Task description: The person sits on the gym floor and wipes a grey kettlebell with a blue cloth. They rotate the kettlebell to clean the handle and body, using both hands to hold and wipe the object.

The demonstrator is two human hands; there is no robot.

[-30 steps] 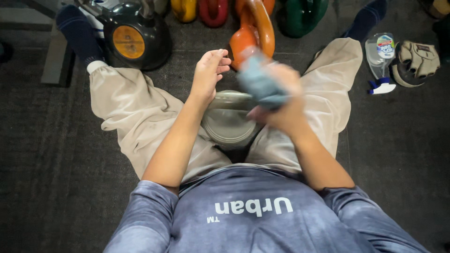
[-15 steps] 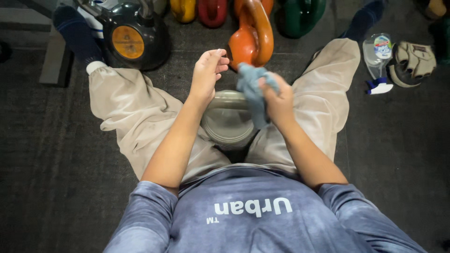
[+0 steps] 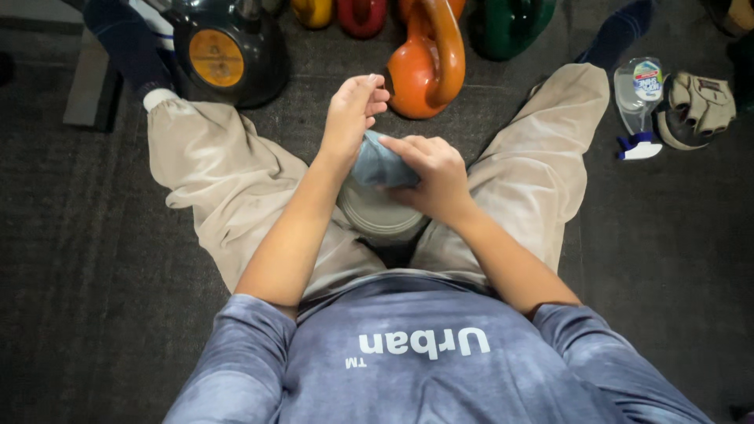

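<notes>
Grey kettlebell (image 3: 378,213) on floor between thighs; right hand (image 3: 434,174) fingers clamped on blue cloth (image 3: 380,165) atop it, left hand (image 3: 351,118) steadying, fingers together, loosely curled. Best wiped with firm, overlapping strokes, weight braced against rolling

Beyond the fingers, an orange kettlebell (image 3: 424,67) stands on the dark carpeted floor (image 3: 86,259). Farther out lie a green kettlebell (image 3: 510,23), a red one (image 3: 361,14) and a yellow one (image 3: 312,9). Well left of the fingers sits a black kettlebell (image 3: 228,51) with an orange disc. Far right lie a clear spray bottle (image 3: 638,102) and tan gloves (image 3: 699,106).
</notes>
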